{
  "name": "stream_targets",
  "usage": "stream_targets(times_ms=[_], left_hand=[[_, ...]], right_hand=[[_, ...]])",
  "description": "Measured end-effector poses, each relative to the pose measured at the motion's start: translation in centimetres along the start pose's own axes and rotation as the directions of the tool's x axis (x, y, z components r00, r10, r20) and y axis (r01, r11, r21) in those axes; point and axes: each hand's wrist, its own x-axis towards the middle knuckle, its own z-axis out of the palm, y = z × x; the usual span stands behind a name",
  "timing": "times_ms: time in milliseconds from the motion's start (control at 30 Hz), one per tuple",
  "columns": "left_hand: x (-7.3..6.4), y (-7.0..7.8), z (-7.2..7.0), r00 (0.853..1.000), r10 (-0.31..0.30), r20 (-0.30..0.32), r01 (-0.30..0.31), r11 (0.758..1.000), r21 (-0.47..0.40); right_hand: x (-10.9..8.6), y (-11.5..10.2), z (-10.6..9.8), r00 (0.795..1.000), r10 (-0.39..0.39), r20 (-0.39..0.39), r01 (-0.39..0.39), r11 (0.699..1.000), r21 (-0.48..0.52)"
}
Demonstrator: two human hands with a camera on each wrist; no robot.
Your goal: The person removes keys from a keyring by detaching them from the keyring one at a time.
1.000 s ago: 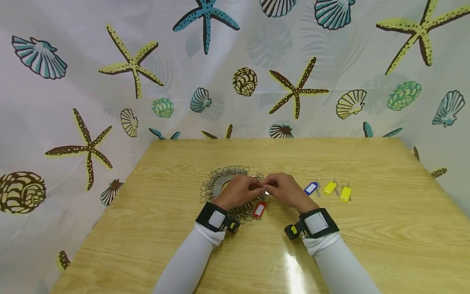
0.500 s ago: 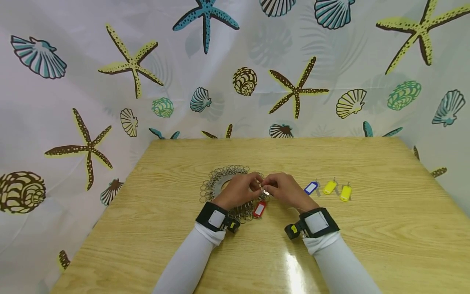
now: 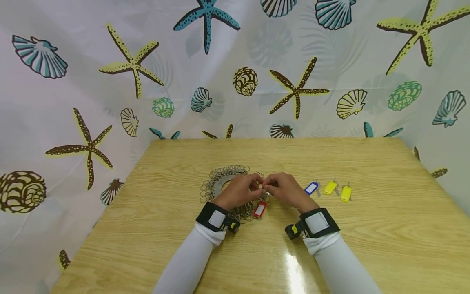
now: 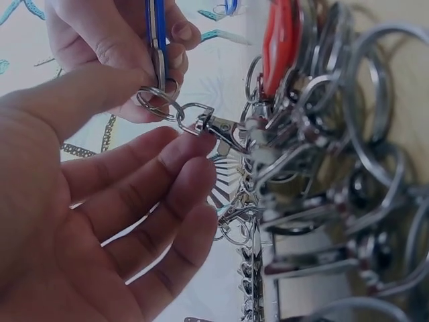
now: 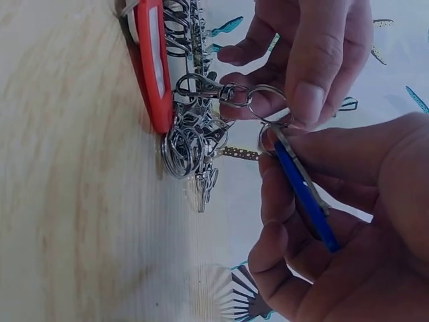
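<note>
My left hand (image 3: 240,190) pinches a split key ring (image 5: 268,86) near its thumb tip, the other fingers spread loosely behind. My right hand (image 3: 288,190) grips a blue key tag (image 5: 305,194) with a silver key (image 5: 299,164) lying along it, close against that ring. The ring is linked to a swivel clasp (image 4: 221,127) on a round metal rack (image 3: 218,185), hung all round with clasps and rings. A red key tag (image 3: 260,209) hangs at the rack's right side, just below the fingertips. The left hand covers part of the rack.
Right of the hands lie another blue key tag (image 3: 311,188) and two yellow key tags, a left one (image 3: 330,188) and a right one (image 3: 346,193), on the wooden table (image 3: 385,228). A curtain (image 3: 235,49) with shells and starfish hangs behind and beside the table.
Both hands stay at the same spot by the rack. Their fingertips shift slightly at the key ring, and the shiny metal between them shows less than half a second ago.
</note>
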Motion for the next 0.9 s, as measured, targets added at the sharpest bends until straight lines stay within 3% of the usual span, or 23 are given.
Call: stream_targets(times_ms=[533, 900], left_hand=[[0.14, 0.16, -0.41, 1.000, 0.012, 0.000, -0.012, 0.996, 0.087], [-0.08, 0.12, -0.14, 1.000, 0.012, -0.021, -0.011, 0.998, 0.065]], right_hand=[[0.02, -0.24, -0.22, 1.000, -0.027, -0.009, 0.027, 0.999, 0.033], [-0.14, -0.20, 0.17, 1.000, -0.007, -0.009, 0.007, 1.000, 0.029]])
